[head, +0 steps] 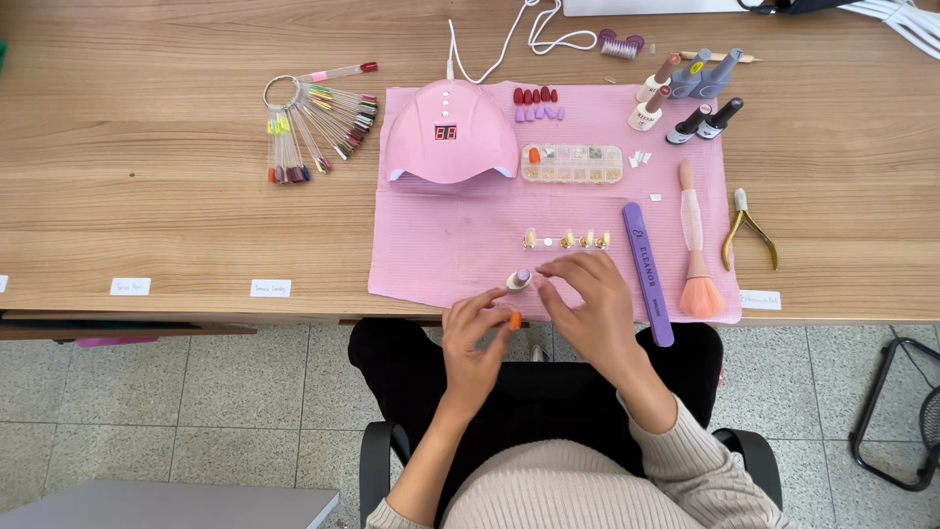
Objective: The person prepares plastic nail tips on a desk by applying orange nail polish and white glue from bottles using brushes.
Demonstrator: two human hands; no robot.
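— Pinching an orange nail tip (515,319), the left hand (472,345) sits just below the pink mat (460,245).
— And the right hand (590,306)?
— Fingers loosely spread, holding nothing, beside a small stand (519,280) on the mat's near edge.

Light: bright, even, soft daylight over the wooden desk (147,176).
Shadows: faint, short, under the pink lamp (448,137).
Glare: none strong.
Sharpness: clear everywhere; fingers slightly soft.
Edges: little bending.
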